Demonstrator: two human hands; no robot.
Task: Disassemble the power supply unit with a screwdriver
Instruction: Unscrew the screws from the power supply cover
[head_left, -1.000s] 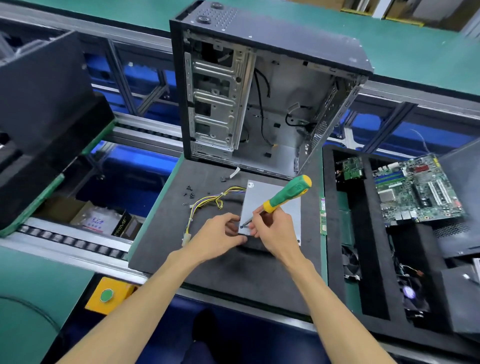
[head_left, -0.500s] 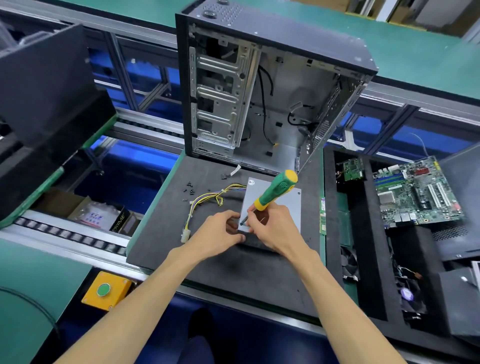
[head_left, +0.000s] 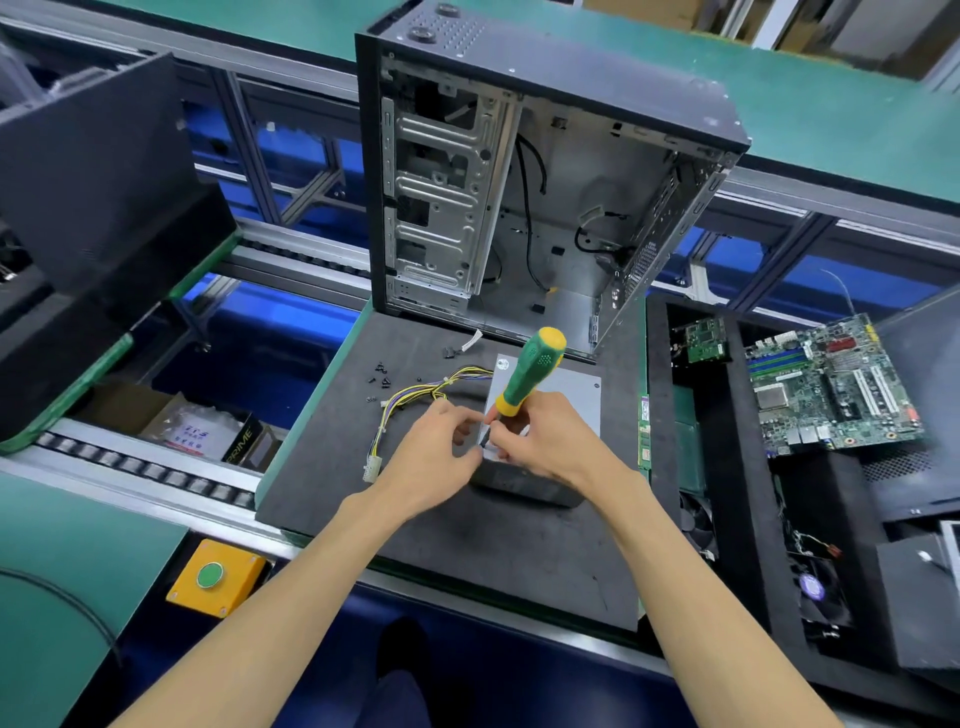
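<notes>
Right hand (head_left: 550, 441) wrapped round the lower end of the screwdriver (head_left: 530, 371), green/yellow handle tilted up and away, tip down at the near left corner of the power supply (head_left: 563, 387). Left hand (head_left: 434, 454) pinching at that same corner, fingertips w/ the tip (exact grasp hidden, can't tell what's between them). Power supply flat on the dark foam mat (head_left: 467, 551), wire bundle (head_left: 415, 397) trailing off its left side. Loose screws (head_left: 382, 374) just beyond the wires. Open computer case (head_left: 519, 171) upright at the mat's far edge. Circuit board (head_left: 831, 384) in the tray to the right.
</notes>
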